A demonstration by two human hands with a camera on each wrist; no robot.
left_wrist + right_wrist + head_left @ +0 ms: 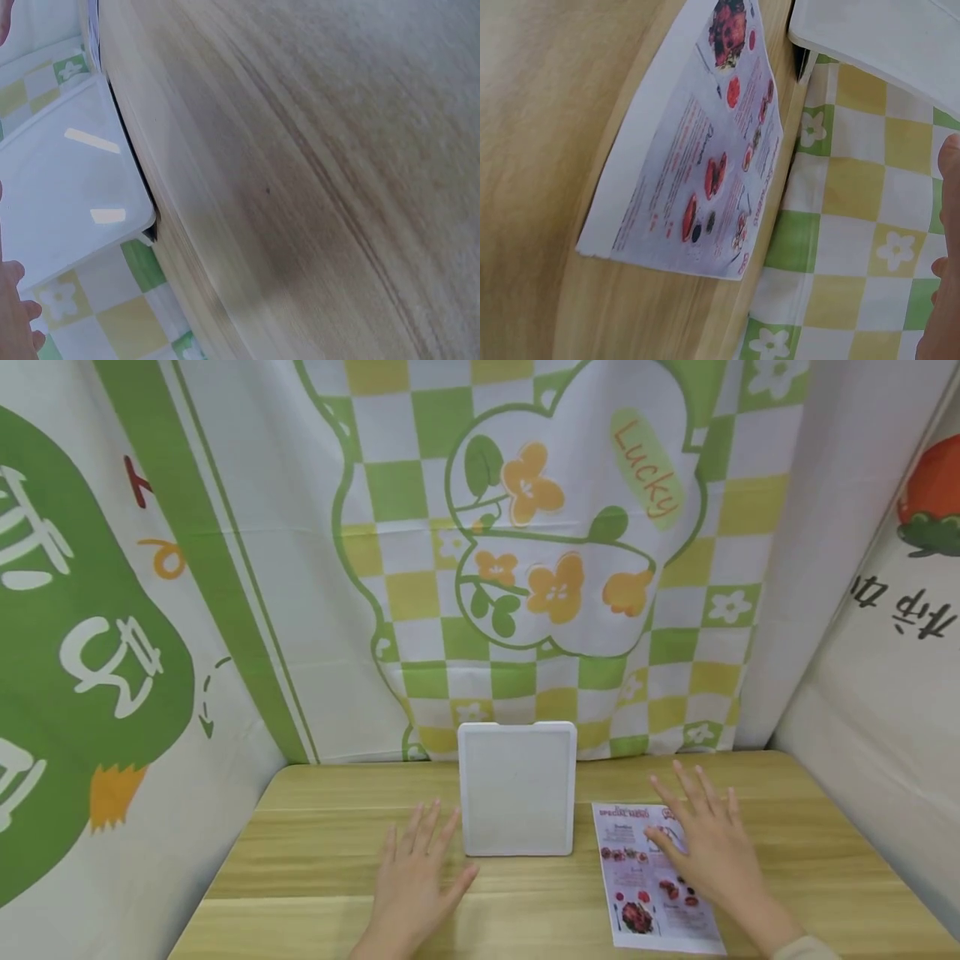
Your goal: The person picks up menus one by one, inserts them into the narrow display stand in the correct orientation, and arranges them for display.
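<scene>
A white upright frame or stand [517, 791] with a pale blank panel stands near the back middle of the table. To its right lies a printed menu sheet [630, 877], headed "SPECIAL MENU" and showing food pictures. My left hand [416, 881], fingers spread, is left of and in front of the stand, holding nothing. Over the right part of the menu is my right hand [708, 852], its fingers spread too and nothing gripped. In the right wrist view the whole menu [705, 165] shows flat on the wood, apart from the hand [945, 262].
The wood-grain table [300, 868] meets a hanging cloth [420, 568] with green and yellow checks at its back edge. Printed cloth walls close in the left [75, 652] and right [885, 710] sides.
</scene>
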